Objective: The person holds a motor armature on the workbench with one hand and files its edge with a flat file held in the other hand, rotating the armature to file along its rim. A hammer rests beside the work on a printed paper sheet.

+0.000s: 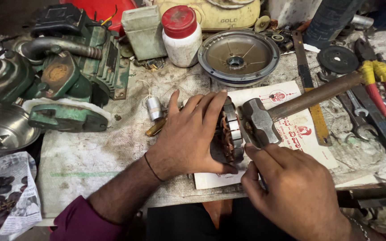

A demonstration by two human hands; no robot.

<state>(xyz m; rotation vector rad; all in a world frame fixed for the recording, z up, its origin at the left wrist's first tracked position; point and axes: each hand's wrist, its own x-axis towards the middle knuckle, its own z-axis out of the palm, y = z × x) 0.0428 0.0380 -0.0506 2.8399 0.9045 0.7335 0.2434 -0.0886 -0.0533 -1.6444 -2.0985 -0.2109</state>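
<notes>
Green pump body (63,76) way over left. Then left hand (188,134) clamped around a motor stator (231,131) stood on edge on a printed card (291,129) mid-bench. Right hand (291,187) just beside, fingers pinched at its lower edge, hammer (264,118) resting against it. Red-handled pliers (380,85) far right.

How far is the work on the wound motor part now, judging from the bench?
Done: the round end cover lies apart on the bench, so the motor looks opened. In hand: the left hand holds the stator with copper windings on edge on a printed paper; the right hand is at its lower edge, beside a hammer resting there. Left: the parts are not yet joined again.
</notes>
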